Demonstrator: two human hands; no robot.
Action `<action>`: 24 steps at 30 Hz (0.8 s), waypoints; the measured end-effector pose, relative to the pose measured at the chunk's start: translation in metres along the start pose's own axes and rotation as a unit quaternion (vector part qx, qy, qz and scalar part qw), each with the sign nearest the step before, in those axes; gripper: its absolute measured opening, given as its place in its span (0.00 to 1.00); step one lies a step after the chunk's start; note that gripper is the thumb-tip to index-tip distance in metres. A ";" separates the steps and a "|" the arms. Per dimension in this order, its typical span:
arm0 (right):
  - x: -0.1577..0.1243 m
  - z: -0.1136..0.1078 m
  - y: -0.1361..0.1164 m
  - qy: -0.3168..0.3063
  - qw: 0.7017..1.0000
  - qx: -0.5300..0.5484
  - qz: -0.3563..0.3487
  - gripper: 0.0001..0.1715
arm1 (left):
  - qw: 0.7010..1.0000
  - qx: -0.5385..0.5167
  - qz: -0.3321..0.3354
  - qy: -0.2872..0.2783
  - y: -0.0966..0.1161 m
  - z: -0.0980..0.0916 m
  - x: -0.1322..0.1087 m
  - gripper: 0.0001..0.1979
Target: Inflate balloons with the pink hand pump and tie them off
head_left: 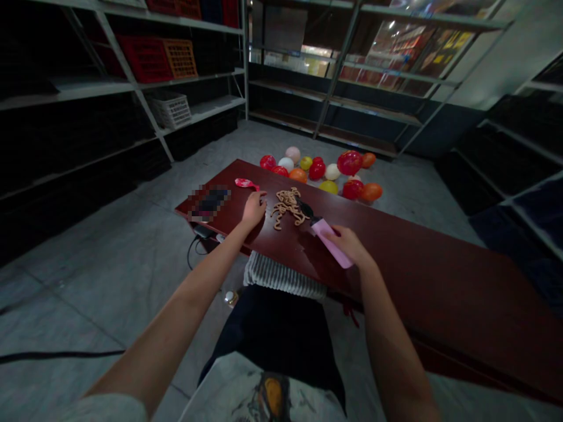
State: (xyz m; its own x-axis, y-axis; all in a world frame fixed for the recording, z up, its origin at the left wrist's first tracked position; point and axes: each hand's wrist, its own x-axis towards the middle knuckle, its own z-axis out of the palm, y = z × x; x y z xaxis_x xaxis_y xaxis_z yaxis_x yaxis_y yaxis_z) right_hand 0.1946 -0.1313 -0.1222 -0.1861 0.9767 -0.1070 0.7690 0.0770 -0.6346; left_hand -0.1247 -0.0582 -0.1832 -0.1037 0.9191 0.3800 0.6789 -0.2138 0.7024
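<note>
A dark red-brown wooden table (396,246) stretches across in front of me. My right hand (347,241) is wrapped round the long pink body of a tool (331,241) with a black end. That black end reaches the right side of a pile of tan, curly, cord-like strands (288,205). I cannot make out the exact kind of tool. Left of the pile, my left hand (255,209) rests at the tabletop with its fingers apart and nothing visible in them. Just beyond its fingertips lies a flat red balloon with white print (244,183).
A blurred-out dark object (210,202) lies on the table's left end. Inflated balloons (316,170) cover floor behind the table. Metal shelves (325,105) stand around, with red crates (145,58) and a white basket (171,110). A black cable (61,355) crosses the floor.
</note>
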 end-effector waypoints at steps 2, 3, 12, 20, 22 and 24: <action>0.009 0.008 -0.008 -0.036 0.992 0.121 0.025 0.24 | 0.999 0.030 0.001 0.022 -0.009 -0.005 0.009 0.21; 0.012 0.013 -0.011 -0.057 0.980 0.188 0.045 0.23 | 0.999 0.046 0.007 0.027 -0.014 -0.008 0.014 0.23; 0.027 0.028 0.006 -0.101 0.904 0.407 0.080 0.34 | 0.988 0.147 0.010 -0.036 -0.036 -0.001 0.054 0.24; 0.039 0.031 0.023 -0.134 0.793 0.588 0.084 0.28 | 0.990 0.131 0.032 0.049 -0.029 -0.007 0.058 0.09; 0.039 0.032 0.022 -0.137 0.782 0.602 0.089 0.26 | 0.990 0.105 0.046 0.081 -0.024 -0.008 0.050 0.10; 0.040 0.032 0.022 -0.138 0.775 0.610 0.092 0.25 | 0.994 0.040 0.030 0.096 -0.016 -0.006 0.044 0.11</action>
State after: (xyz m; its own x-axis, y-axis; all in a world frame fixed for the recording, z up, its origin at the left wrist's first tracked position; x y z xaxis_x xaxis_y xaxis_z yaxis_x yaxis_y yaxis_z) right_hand 0.1846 -0.0971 -0.1646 -0.3946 0.8557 -0.3347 -0.3220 -0.4699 -0.8219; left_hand -0.1450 -0.0160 -0.1741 -0.1920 0.8240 0.5330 0.7432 -0.2326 0.6273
